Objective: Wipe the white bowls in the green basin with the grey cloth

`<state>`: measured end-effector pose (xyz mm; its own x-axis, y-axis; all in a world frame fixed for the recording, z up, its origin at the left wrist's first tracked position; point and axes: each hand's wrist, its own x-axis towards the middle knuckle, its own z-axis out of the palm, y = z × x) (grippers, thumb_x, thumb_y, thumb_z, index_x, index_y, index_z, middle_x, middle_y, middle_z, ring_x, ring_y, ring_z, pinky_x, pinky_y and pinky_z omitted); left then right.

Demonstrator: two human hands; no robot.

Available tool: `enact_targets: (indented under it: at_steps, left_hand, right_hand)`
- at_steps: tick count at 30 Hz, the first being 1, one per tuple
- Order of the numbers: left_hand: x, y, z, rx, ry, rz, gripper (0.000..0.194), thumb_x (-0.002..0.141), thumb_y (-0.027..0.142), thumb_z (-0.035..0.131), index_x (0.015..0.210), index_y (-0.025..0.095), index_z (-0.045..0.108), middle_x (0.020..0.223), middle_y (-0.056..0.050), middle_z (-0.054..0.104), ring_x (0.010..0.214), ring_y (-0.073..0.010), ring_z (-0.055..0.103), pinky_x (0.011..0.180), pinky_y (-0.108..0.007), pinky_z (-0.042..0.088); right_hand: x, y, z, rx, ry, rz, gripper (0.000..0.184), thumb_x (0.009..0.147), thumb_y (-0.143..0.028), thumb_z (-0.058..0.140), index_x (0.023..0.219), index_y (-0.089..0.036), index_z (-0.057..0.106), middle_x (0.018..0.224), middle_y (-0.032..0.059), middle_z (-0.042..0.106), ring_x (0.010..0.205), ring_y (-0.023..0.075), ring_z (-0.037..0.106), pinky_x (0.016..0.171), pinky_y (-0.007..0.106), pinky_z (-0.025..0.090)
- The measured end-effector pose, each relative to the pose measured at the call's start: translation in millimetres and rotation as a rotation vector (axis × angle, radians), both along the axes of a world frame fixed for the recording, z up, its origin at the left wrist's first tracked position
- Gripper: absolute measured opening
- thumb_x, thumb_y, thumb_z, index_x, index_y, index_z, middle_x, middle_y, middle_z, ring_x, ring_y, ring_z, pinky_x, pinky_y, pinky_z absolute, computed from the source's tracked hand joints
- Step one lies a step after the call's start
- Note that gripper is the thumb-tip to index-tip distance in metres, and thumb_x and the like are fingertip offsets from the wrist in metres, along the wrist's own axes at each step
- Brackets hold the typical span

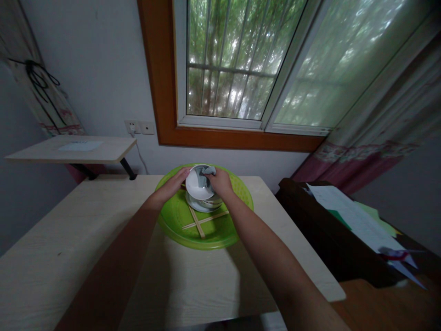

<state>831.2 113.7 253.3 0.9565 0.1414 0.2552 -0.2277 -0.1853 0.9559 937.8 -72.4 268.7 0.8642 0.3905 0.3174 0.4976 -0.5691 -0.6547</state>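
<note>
A green plastic basin (pixel 179 230) sits on the pale wooden table (pixel 69 248) under the window. Over it my left hand (pixel 171 186) holds a small white bowl (pixel 197 185) by its rim, tilted toward me. My right hand (pixel 219 182) is closed on a grey cloth (pixel 208 170) pressed against the bowl's upper edge. Below the held bowl, more bowls (pixel 203 203) are stacked in the basin. Two wooden chopsticks (pixel 200 222) lie crossed on the basin's floor.
A small wall shelf (pixel 72 149) with a sheet of paper juts out at the left, beside a wall socket (pixel 139 127). A dark piece of furniture (pixel 330 239) with papers (pixel 354 216) stands right of the table. A curtain (pixel 379 138) hangs at the right.
</note>
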Motion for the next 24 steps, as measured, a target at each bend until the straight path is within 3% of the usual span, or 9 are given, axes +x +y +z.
enact_targets:
  at_steps: [4,13,24]
  left_hand:
    - [-1.1,1.0,-0.6,0.002,0.006,0.001,0.064,0.095,0.065,0.052,0.141,0.022,0.063,0.139,-0.011,0.066,0.126,-0.0295,0.06,0.098,-0.041,0.054]
    - [-6.2,0.0,4.2,-0.055,0.075,-0.014,0.064,0.093,0.063,0.055,0.147,0.029,0.059,0.151,-0.007,0.06,0.124,-0.0293,0.062,0.085,-0.036,0.058]
    - [-4.4,5.2,-0.8,-0.086,0.088,-0.093,0.069,0.092,0.055,0.056,0.155,0.027,0.05,0.154,-0.01,0.057,0.127,-0.0297,0.06,0.087,-0.036,0.057]
  right_hand:
    - [-0.7,0.0,1.1,-0.019,0.018,-0.013,0.019,0.093,-0.031,0.068,0.103,-0.02,0.081,0.103,0.0075,0.081,0.093,0.0229,0.073,0.083,0.029,0.053]
    - [1.0,-0.2,-0.9,0.032,0.037,-0.017,0.018,0.093,-0.031,0.069,0.101,-0.02,0.081,0.101,0.0076,0.081,0.092,0.0229,0.074,0.082,0.029,0.053]
    - [1.9,-0.3,1.2,0.042,0.051,-0.025,0.018,0.091,-0.029,0.07,0.101,-0.02,0.082,0.102,0.0081,0.081,0.093,0.0236,0.074,0.083,0.03,0.054]
